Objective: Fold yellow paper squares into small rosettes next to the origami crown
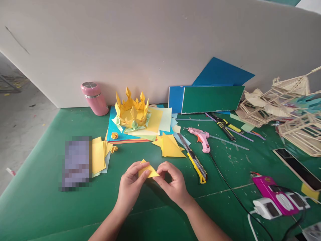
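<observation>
A folded yellow paper triangle (148,171) is held over the green mat (50,207), pinched at its left side by the fingers of the left hand (130,185) and at its right tip by those of the right hand (173,183), its long edge lying from hand to hand.

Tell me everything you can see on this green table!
folded paper: one, yellow, pinched between both hands
paper crown: one, yellow, back middle on blue sheet
flask: one, pink, back left
folded triangles: several, yellow, beyond the hands
paper stack: one, yellow, left of the hands
utility knife: one, yellow-black, right of the hands
glue gun: one, pink, beyond the knife
card sheets: several, blue and green, standing at the back
stick models: several, pale, far right
power bank: one, magenta, front right
left hand: one, bare, on the paper's left
right hand: one, bare, on its right tip
</observation>
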Tool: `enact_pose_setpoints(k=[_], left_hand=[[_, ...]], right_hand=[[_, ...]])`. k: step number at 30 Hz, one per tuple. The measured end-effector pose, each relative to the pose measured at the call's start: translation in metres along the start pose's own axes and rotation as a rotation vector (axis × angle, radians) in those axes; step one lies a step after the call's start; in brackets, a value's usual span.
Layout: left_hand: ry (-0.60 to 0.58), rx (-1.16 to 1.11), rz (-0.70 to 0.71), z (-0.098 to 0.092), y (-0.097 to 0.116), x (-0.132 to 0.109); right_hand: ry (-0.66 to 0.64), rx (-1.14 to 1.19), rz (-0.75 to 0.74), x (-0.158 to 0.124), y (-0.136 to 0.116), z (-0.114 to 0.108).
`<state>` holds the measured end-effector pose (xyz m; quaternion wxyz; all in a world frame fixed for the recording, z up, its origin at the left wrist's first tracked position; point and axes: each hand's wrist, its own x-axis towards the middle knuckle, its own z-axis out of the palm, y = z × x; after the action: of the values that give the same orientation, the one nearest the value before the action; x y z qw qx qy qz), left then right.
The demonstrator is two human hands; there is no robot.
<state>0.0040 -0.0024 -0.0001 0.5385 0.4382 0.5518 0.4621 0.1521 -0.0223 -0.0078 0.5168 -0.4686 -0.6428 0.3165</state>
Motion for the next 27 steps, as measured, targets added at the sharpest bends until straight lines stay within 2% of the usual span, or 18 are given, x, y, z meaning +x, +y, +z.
enact_pose_setpoints(k=[11,27], left_hand=[[-0.044,-0.006,-0.05,0.0,0.0018,0.0005],[-0.089,0.017,-0.018,-0.0016,-0.0011,0.0021]], right_hand=[[-0.072,-0.04,-0.124,0.0019,-0.0009,-0.0049],[-0.087,0.002,0.1,0.0047,0.0021,-0.0026]])
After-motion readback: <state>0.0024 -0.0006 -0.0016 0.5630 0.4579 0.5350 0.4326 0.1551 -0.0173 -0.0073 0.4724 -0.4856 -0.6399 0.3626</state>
